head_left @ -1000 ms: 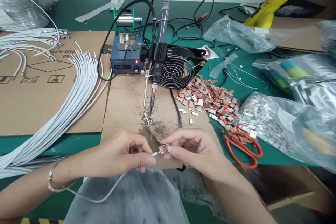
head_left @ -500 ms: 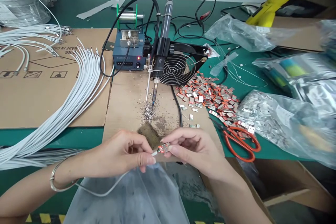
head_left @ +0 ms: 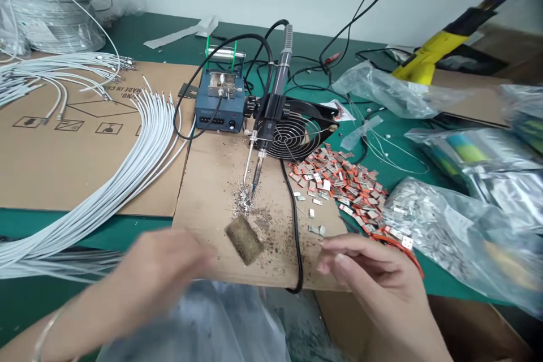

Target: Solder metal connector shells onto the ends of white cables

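Observation:
My left hand is smeared by motion above the front edge of the cardboard, left of a brown sponge; whether it holds anything cannot be made out. My right hand hovers at the front right with thumb and fingers apart and nothing between them. It is nearest to the scissors, partly hidden behind it, and a heap of small orange and metal connectors. A soldering iron points down over solder bits. White cables lie in a bundle at the left.
Behind the sponge stand a blue soldering station and a round fan. A black cord crosses the cardboard. Plastic bags of metal parts lie right, below a yellow tool.
My hands have moved apart, left and right. The cable and connector held between them are no longer visible there. The camera view has shifted, so the bench appears lower.

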The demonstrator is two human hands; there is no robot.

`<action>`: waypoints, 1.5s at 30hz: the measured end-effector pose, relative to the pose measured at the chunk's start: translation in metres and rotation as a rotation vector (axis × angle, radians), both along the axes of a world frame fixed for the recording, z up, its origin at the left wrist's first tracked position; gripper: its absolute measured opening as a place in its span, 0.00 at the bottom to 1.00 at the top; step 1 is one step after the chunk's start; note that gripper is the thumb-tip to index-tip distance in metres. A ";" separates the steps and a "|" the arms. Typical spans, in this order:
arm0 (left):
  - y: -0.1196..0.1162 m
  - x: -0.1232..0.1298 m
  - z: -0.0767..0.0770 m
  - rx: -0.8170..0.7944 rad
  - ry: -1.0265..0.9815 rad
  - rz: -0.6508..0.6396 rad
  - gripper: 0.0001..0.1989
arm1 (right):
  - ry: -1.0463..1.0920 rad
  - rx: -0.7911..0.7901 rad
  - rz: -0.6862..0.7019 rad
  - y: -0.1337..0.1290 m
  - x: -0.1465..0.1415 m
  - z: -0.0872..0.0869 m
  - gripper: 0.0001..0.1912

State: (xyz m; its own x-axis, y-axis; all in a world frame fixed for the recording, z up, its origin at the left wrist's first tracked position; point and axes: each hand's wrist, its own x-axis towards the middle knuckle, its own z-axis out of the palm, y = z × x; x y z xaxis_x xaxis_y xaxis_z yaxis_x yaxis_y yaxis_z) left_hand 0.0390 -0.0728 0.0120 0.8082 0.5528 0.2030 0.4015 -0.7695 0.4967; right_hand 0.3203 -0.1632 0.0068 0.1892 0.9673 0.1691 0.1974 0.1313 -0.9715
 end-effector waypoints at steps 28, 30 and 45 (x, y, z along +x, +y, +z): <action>0.065 -0.061 -0.016 0.260 -0.030 0.949 0.16 | -0.542 0.068 -0.176 0.031 -0.064 -0.012 0.07; 0.064 -0.060 -0.016 0.266 -0.028 0.946 0.15 | -0.586 0.212 -0.351 0.037 -0.061 -0.010 0.08; 0.060 -0.057 -0.010 0.180 0.009 0.964 0.15 | -0.948 0.366 -0.357 0.048 -0.064 -0.003 0.08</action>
State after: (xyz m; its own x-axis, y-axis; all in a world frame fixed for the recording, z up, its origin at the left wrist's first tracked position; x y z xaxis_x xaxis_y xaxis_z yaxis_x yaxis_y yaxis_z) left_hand -0.0184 -0.0130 0.0018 0.0281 0.9382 0.3450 0.9009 -0.1733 0.3979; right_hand 0.2559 -0.1156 0.0037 0.0901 0.7427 0.6635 0.9336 0.1691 -0.3160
